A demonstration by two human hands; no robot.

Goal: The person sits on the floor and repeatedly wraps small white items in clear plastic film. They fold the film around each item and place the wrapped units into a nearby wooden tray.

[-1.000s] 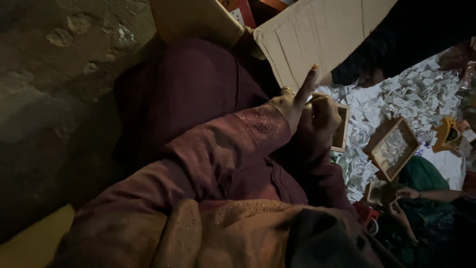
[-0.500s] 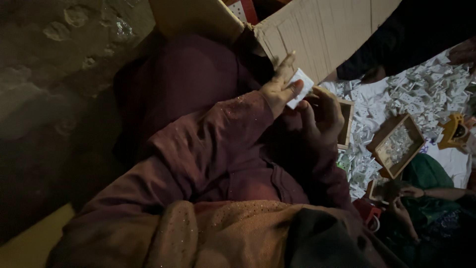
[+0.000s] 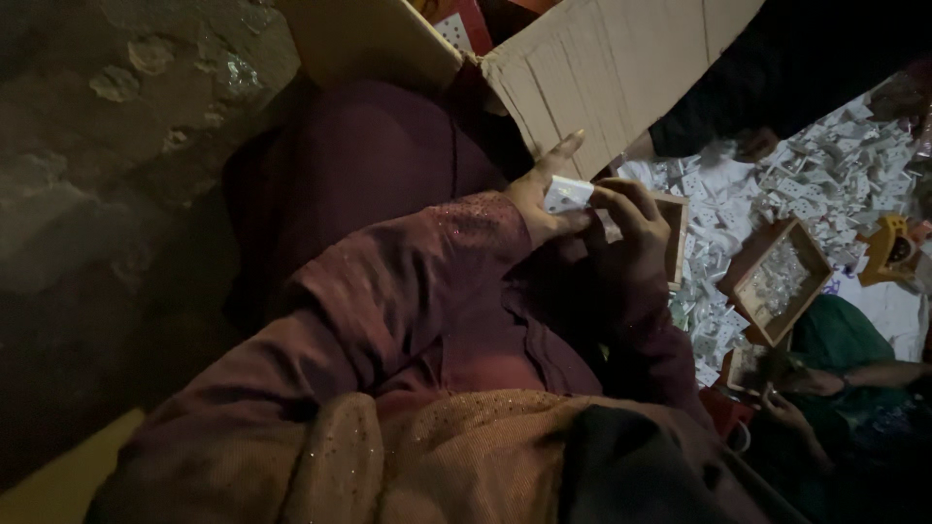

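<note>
Basically both hands close on one small white plastic piece (image 3: 567, 193) up in front of my chest, left hand (image 3: 544, 199) pinching its near edge, right hand (image 3: 631, 228) curled on the far side. It looks light, stiff, a bit slick, so edge grip is best. Shallow wooden tray (image 3: 782, 281) on the floor holds similar white bits; cardboard box (image 3: 612, 68) contents hidden.
</note>
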